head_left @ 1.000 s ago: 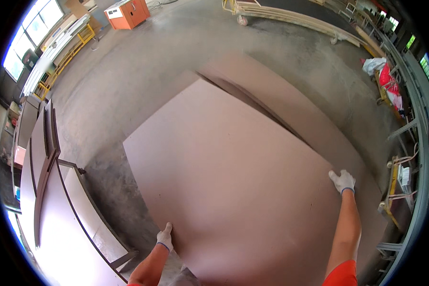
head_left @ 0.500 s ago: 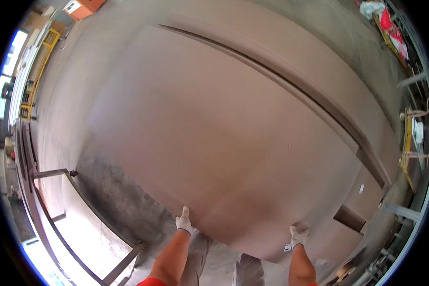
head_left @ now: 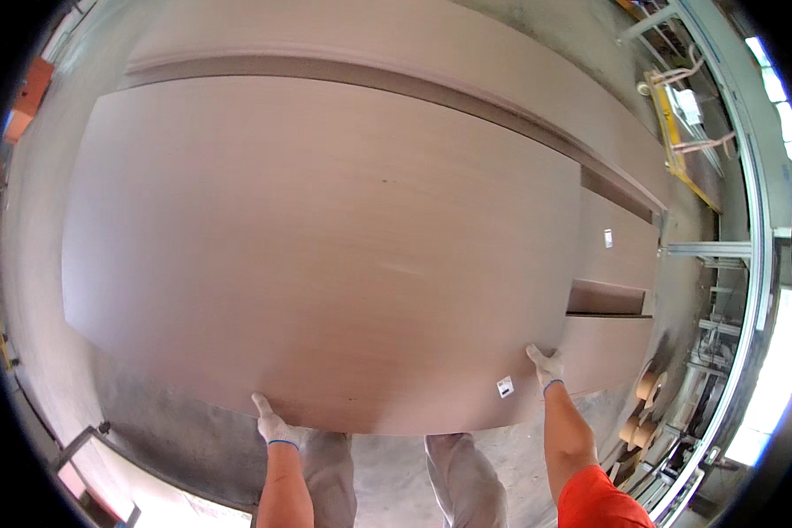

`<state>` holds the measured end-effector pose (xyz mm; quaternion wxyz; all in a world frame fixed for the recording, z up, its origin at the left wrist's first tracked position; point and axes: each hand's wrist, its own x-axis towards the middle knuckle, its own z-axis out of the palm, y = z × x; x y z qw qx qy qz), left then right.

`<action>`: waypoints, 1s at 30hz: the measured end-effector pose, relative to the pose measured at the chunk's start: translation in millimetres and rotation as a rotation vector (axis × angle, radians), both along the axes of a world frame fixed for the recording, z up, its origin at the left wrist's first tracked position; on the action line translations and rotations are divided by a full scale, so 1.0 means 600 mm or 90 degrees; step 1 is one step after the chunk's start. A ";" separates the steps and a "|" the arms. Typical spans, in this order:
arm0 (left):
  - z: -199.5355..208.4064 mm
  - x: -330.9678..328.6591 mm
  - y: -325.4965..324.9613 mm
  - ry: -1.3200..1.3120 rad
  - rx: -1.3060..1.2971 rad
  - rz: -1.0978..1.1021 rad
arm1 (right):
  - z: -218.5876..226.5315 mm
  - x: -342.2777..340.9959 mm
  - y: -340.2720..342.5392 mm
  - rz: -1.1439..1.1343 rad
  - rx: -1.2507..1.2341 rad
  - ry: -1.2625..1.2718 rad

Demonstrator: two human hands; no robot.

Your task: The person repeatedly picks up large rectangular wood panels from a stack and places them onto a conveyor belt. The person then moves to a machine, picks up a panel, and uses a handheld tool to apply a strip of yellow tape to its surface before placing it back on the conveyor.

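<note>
A large flat brown board (head_left: 343,229) spans most of the view in front of my legs. At its near edge, left of my legs, my left hand (head_left: 275,422) in a pale glove is closed on the rim, thumb on top and fingers hidden below. My gloved right hand (head_left: 547,365) grips the board near its right corner, also thumb up. Close to that hand a small white label (head_left: 505,387) sticks to the surface. Other brown panels (head_left: 609,348) lie under and beyond the board, showing past its right side.
Beyond the board stretches another long brown panel (head_left: 396,40). A metal frame (head_left: 713,250) runs along the right, with a yellow-framed rack (head_left: 673,132) behind it and round tan rolls (head_left: 640,431) below. An orange box (head_left: 29,99) stands far left; a framed pale surface (head_left: 150,488) sits lower left.
My view has turned to the right. The board now lies more squarely across in front of me, its near edge closer to level. Both hands keep hold of it.
</note>
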<state>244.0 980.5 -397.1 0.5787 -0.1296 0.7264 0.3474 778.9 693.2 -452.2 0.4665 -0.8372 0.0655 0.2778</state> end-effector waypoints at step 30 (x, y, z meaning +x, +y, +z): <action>0.519 -0.504 -0.664 -0.014 0.486 0.443 | 0.671 -0.706 0.203 1.159 -0.182 -0.065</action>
